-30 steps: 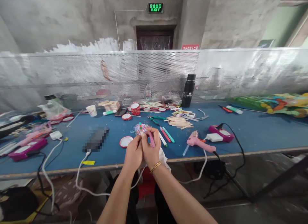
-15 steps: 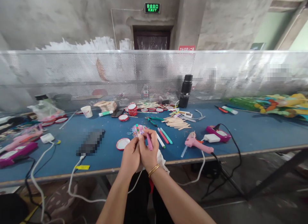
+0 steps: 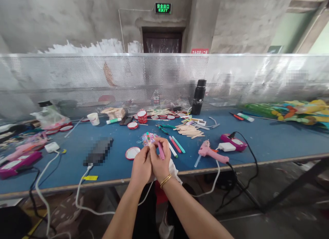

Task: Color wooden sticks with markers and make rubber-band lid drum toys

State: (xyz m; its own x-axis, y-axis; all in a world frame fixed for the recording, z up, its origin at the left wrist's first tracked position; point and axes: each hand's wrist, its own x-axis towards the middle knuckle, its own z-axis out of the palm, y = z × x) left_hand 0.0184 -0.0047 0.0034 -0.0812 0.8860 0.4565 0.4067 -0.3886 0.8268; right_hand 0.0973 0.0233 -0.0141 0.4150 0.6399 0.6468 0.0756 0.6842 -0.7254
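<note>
Both hands meet at the front of the table. My left hand (image 3: pixel 142 165) is closed on the lower end of a craft stick (image 3: pixel 148 138), whose upper part shows green and red colour bands. My right hand (image 3: pixel 159 165) wraps round a pink marker pen (image 3: pixel 161 151) and presses against my left hand by the stick. Its tip is hidden by the fingers. Behind the stick lies a heap of small coloured rubber bands (image 3: pixel 153 136). Right of my hands are a white marker with a green end (image 3: pixel 173 149), a red marker (image 3: pixel 177 145) and a teal marker (image 3: pixel 178 144).
A red-rimmed lid (image 3: pixel 133 153) lies left of my hands. Pliers (image 3: pixel 163 130) and loose craft sticks (image 3: pixel 190 131) lie behind. A pink glue gun (image 3: pixel 212 153) with cables is to the right, a black bottle (image 3: pixel 198 98) by the mesh panel (image 3: pixel 102 74).
The hands and the things on the table sit slightly farther right in the picture, as the view has shifted a little. Both hands keep their hold on the craft stick and the marker pen.
</note>
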